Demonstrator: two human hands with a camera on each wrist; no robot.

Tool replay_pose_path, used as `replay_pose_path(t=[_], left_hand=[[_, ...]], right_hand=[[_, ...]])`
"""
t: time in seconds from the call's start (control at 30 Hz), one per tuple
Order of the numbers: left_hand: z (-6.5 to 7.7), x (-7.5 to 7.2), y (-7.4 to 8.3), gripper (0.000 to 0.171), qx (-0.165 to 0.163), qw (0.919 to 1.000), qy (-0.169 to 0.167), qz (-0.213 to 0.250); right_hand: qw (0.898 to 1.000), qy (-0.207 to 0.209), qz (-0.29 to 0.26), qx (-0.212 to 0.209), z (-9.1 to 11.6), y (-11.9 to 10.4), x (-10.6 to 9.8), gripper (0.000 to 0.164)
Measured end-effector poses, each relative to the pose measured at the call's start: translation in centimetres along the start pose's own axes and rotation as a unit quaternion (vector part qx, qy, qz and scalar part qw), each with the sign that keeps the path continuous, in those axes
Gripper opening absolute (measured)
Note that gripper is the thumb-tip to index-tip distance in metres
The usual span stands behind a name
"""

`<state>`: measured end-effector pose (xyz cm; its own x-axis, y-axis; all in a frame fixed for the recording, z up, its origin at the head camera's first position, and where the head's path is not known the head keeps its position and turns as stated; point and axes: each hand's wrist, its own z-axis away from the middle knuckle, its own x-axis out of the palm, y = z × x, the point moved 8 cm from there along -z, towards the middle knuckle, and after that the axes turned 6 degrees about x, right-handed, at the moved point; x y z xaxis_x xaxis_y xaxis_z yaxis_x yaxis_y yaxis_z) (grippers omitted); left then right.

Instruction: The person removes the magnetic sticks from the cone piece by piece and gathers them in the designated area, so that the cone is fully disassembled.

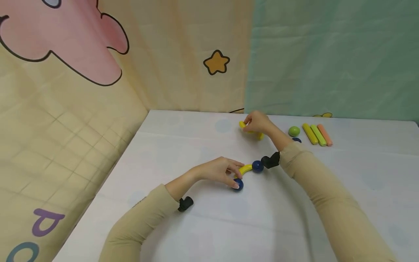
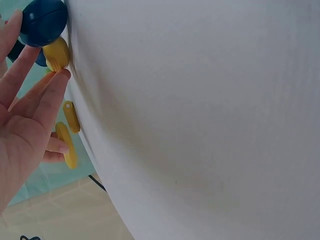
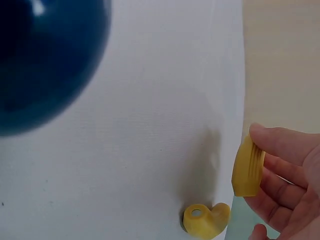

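My left hand [image 1: 219, 171] pinches a dark blue ball [image 1: 239, 185] between thumb and fingers. Its other fingertips touch a yellow curved piece [image 1: 246, 169] that joins this ball to a second blue ball [image 1: 258, 166]. The left wrist view has the pinched ball [image 2: 44, 22] up close. Farther back, my right hand [image 1: 258, 122] holds another yellow curved piece [image 1: 242, 124] between thumb and fingers; ridges show on this piece [image 3: 249, 167] in the right wrist view. Just below that hand, one more yellow curved piece [image 1: 260, 136] with a hole lies on the white table.
Right of my right wrist lie a green ball [image 1: 294, 131], a partly covered blue ball [image 1: 296, 139] and three sticks: yellow [image 1: 309, 134], lime [image 1: 318, 135] and orange [image 1: 325, 135]. Printed curtains border the white table [image 1: 183, 131] at the back and left.
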<state>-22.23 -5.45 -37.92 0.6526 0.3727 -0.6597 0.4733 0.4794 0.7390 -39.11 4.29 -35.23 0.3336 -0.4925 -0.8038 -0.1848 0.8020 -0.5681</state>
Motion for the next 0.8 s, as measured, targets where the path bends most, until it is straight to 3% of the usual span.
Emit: replay_pose_path(t=[0.23,0.8], left_hand=[[-0.1,0.1,0.2,0.024,-0.004,1.0,-0.005,-0.002],[-0.1,0.1,0.1,0.025,-0.005,1.0,-0.001,0.007]], right_hand=[[0.999,0.006,0.047,0.009,-0.8,0.6,0.0,0.034],[1.0,-0.006,0.026,0.01,-1.1,1.1,0.4,0.033]])
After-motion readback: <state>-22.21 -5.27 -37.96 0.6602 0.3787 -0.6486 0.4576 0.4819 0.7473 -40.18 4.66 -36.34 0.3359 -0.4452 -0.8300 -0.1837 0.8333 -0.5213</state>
